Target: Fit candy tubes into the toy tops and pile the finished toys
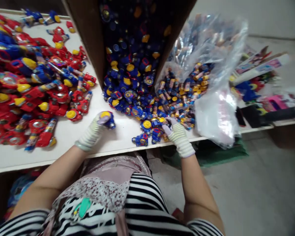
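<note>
My left hand [93, 131], in a striped work glove, is closed around a blue plastic toy [110, 121] with a yellow part, just above the white table. At the near edge of a pile of small blue and yellow capped tubes [177, 101], my gloved right hand [178, 134] has its fingers bent in a pinch. What lies between those fingertips is too small to make out. Beside it on the table are several loose blue toys [140, 140], one with a round yellow top [146, 125]. More blue toys [127, 85] spill from a tipped cardboard box [88, 39].
A large heap of red toys [61, 91], mixed with blue ones, covers the left of the white table [71, 137]. A clear plastic bag [216, 111] drapes over the tubes at right. Beyond it lies a box of mixed coloured items [267, 95]. Green sacking [211, 154] hangs below the edge.
</note>
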Tool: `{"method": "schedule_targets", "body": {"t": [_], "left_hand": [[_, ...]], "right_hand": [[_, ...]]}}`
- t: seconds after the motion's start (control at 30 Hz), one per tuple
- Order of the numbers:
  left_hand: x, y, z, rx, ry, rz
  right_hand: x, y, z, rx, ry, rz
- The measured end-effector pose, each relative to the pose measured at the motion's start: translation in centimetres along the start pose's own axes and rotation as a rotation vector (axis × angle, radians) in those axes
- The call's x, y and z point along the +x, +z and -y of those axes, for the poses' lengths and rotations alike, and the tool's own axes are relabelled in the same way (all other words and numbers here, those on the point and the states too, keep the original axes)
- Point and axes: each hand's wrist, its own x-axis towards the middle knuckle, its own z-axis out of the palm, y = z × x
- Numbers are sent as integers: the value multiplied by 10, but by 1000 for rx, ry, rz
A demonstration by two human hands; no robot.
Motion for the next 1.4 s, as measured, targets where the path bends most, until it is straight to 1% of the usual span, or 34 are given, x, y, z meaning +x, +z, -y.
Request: {"method": "schedule_targets", "body": {"t": [0.07,0.1,0.17,0.23,0.3,0.37,0.43,0.5,0.57,0.67,0.73,0.8,0.9,0.97,1.03,1.1,1.13,1.17,1.2,1.23,1.3,1.33,1.37,1.4], "left_hand": [[4,22,-2,-55,45,-48],[6,32,-3,-96,66,-50],[6,48,-8,-183,97,-52],[5,56,-12,-238,133,-119],[2,56,-14,-256,177,-211],[0,48,-16,-228,214,-239],[-1,36,-18,-175,231,-219],[-3,27,-20,-127,226,-211],[-6,21,-23,-57,224,-220],[-8,21,-25,90,279,-271],[-8,23,-24,152,340,-330],[-6,25,-24,192,385,-363],[-5,25,-24,281,403,-316],[-6,23,-26,340,386,-255],[-10,20,-28,340,367,-220],[-13,17,-29,304,362,-215],[-13,15,-30,296,372,-218],[-13,15,-31,299,387,-227],[-12,14,-31,310,408,-247],[-11,14,-31,322,429,-281],[-7,16,-30,326,449,-365],[-5,17,-29,316,445,-397],[-5,18,-28,302,431,-408],[-5,19,-27,282,412,-396]], "right_hand": [[-10,11,40,156,-137,40],[-13,18,61,195,-180,64],[-15,32,96,207,-214,90],[-10,43,120,173,-234,96],[-3,51,131,134,-261,95],[4,56,134,104,-271,93],[7,60,135,88,-278,92],[7,63,137,92,-309,98],[5,65,140,97,-351,114],[3,67,145,75,-373,122],[3,67,147,54,-360,101],[3,66,147,50,-339,87],[4,63,149,118,-288,139],[2,62,152,283,-221,224],[-1,62,158,590,-109,372],[-3,64,165,951,20,547],[-3,65,168,1082,69,617],[-1,65,170,1144,94,651],[1,65,170,1128,90,632],[5,64,170,1042,60,564],[12,62,167,771,-23,356],[15,62,165,658,-52,273],[16,62,163,604,-61,244],[15,64,162,627,-48,283]]}}
